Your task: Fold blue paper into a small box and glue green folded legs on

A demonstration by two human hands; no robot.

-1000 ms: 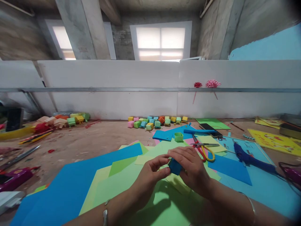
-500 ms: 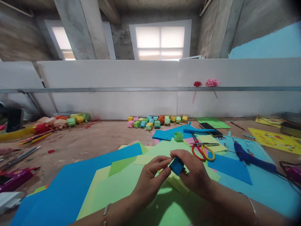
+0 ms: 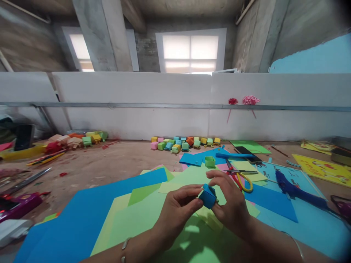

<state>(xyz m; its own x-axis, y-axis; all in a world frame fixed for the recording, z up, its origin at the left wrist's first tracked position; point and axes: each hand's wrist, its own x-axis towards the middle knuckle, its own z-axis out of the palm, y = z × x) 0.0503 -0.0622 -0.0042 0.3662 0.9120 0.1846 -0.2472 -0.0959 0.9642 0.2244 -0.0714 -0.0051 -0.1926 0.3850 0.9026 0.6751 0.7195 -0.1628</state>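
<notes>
My left hand (image 3: 182, 204) pinches a small blue folded-paper box (image 3: 207, 196) between thumb and fingers. The box is tilted, with a pale green part showing at its left edge. On its right side, my right hand (image 3: 231, 199) has its thumb against the box's lower edge, while the index finger arches above it, apart from the paper. Below the hands lie light green paper sheets (image 3: 137, 215) and a pale yellow piece (image 3: 210, 219). A small open green paper box (image 3: 210, 162) stands just beyond. Scissors (image 3: 245, 179) with red and yellow handles rest near my right hand.
Several small coloured paper boxes (image 3: 185, 146) line the back of the table. To the right are a blue glue gun (image 3: 296, 191), a black phone (image 3: 248, 154) and yellow printed sheets (image 3: 323, 168). Large blue paper (image 3: 68, 219) and a purple tool (image 3: 22, 208) lie left.
The blue box has turned in my fingers and shows more of its sides. My right fingers have lifted off its top and opened. The view has shifted slightly.
</notes>
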